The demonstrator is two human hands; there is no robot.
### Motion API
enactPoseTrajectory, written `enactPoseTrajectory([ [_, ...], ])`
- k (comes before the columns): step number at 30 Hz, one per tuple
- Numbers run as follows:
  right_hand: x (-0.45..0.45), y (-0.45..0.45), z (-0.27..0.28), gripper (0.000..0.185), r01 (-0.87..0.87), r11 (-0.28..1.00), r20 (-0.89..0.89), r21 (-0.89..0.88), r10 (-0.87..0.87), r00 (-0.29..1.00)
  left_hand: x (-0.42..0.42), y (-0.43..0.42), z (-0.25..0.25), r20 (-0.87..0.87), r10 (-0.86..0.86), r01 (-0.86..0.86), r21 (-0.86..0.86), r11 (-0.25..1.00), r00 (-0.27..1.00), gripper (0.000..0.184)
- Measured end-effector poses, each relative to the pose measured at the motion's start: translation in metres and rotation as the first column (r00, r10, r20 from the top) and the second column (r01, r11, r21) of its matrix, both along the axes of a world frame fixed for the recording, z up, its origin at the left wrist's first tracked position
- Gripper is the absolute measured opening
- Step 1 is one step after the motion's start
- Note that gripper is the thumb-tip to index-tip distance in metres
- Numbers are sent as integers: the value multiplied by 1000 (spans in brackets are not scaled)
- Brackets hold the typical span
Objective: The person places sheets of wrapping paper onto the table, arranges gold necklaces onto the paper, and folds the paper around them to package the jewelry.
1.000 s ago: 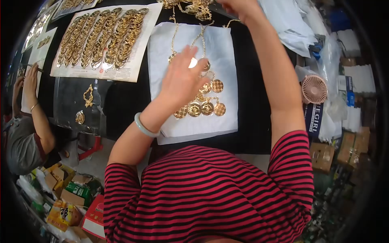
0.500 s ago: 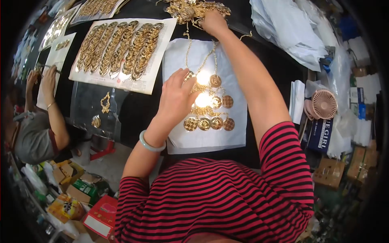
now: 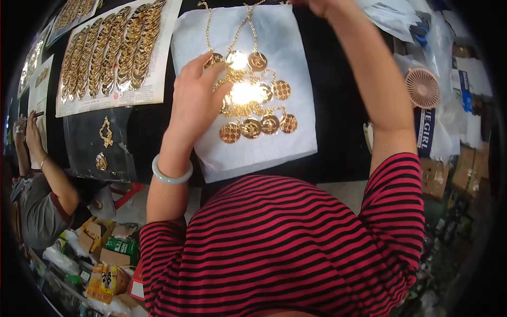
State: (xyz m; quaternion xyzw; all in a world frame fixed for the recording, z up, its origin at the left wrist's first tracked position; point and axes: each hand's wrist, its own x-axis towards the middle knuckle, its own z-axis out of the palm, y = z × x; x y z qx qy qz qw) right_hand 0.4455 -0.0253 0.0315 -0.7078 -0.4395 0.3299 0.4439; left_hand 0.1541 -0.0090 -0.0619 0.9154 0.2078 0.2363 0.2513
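Gold chains with round pendants [image 3: 269, 124] lie in rows on a white sheet [image 3: 285, 153] in front of me. Strong glare hides part of the middle rows. My left hand [image 3: 198, 100] rests at the left side of these necklaces, its fingers spread. The fingertips touch a pendant [image 3: 213, 60] in the upper row, and the thumb is by the bunched chain. From the upper pendants, gold chain [image 3: 255, 36] runs up past the sheet's far edge. My right hand [image 3: 323, 6] is at the top edge of the view, partly cut off and blurred, so what it holds is unclear.
Left of the sheet, rows of overlapping gold pieces [image 3: 108, 53] lie on printed paper [image 3: 150, 95]. Nearer are a gold bracelet-like piece [image 3: 106, 132] and a gold pendant [image 3: 101, 161]. A co-worker's hands [image 3: 33, 129] hold a thin tool far left. A pink fan [image 3: 422, 87] stands right.
The view has shifted, leaving the gold chain pile out of sight. My right hand has moved from that pile toward the upper right. My left hand stays at the pendants.
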Motion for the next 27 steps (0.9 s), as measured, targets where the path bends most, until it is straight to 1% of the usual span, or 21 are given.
enactPoseTrajectory([
  [1, 9, -20, -37, 12, -83, 989, -94, 126, 95, 991, -1, 2, -3, 11, -2, 2, 2, 1000, 1000, 35],
  [2, 3, -36, -50, 12, -83, 988, -87, 132, 95, 992, -1, 4, -5, 22, -2, 2, 4, 1000, 1000, 34],
  [3, -8, -52, -57, 12, -11, 1000, -78, -5, 10, 997, -2, 6, -7, 32, 0, 0, 5, 1000, 1000, 33],
  [5, -25, -85, -71, 28, 145, 948, -35, -283, -161, 986, -4, 7, -7, 70, 9, -5, -47, 999, 998, 33],
  [6, -31, -96, -78, 28, 149, 948, -35, -281, -165, 986, -3, 8, -7, 106, 21, -10, -100, 995, 994, 33],
  [8, -41, -107, -89, 30, 95, 966, 87, -240, -76, 993, 1, 19, -9, 143, 33, -12, -145, 989, 989, 33],
  [9, -43, -108, -89, 31, 63, 974, 149, -219, -30, 988, 4, 30, -10, 93, 112, -82, -278, 957, 989, 33],
  [10, -42, -104, -87, 31, 58, 976, 148, -208, -27, 989, 10, 40, -10, 32, 185, -158, -400, 903, 982, 34],
  [11, -38, -96, -84, 30, 119, 978, 284, -170, -67, 956, 19, 49, -7, 32, 193, -166, -388, 906, 981, 34],
  [13, -30, -74, -79, 30, 223, 973, 527, -63, -158, 835, 44, 71, 2, -107, 194, -221, -536, 815, 975, 33],
  [14, -29, -59, -80, 30, 218, 975, 521, -48, -161, 838, 59, 82, -3, -108, 201, -228, -523, 822, 974, 33],
  [16, -34, -25, -85, 28, 246, 967, 614, -72, -151, 775, 87, 94, -13, 37, 115, -69, -606, 792, 993, 33],
  [17, -34, -15, -88, 27, 265, 960, 657, -87, -145, 740, 92, 95, -13, 30, 111, -71, -597, 799, 993, 33],
  [18, -31, -9, -91, 27, 267, 960, 650, -80, -153, 744, 94, 89, -3, 64, 49, 8, -678, 735, 997, 33],
  [20, -27, 1, -101, 29, 175, 983, 431, -61, -132, 893, 90, 80, 10, 147, -57, 153, -812, 562, 988, 33],
  [21, -29, 6, -100, 29, 129, 991, 310, -41, -110, 944, 86, 85, 10, 137, -59, 146, -811, 567, 989, 33],
  [22, -32, 10, -101, 29, 130, 991, 299, -43, -112, 948, 77, 91, 8, 142, 31, 94, -790, 606, 989, 33],
  [24, -54, 8, -76, 30, 181, 970, 538, -161, -67, 840, 61, 95, -2, 152, 212, -25, -755, 655, 965, 33],
  [25, -62, 8, -73, 30, 212, 953, 643, -216, -25, 765, 58, 93, -8, 136, 215, -36, -763, 646, 967, 33],
  [26, -62, 11, -82, 30, 208, 953, 640, -221, -20, 768, 58, 94, -10, 110, 221, -61, -761, 646, 969, 33],
  [27, -61, 16, -95, 30, 144, 982, 619, -121, -38, 784, 59, 95, -12, 90, 226, -81, -757, 648, 970, 33],
])
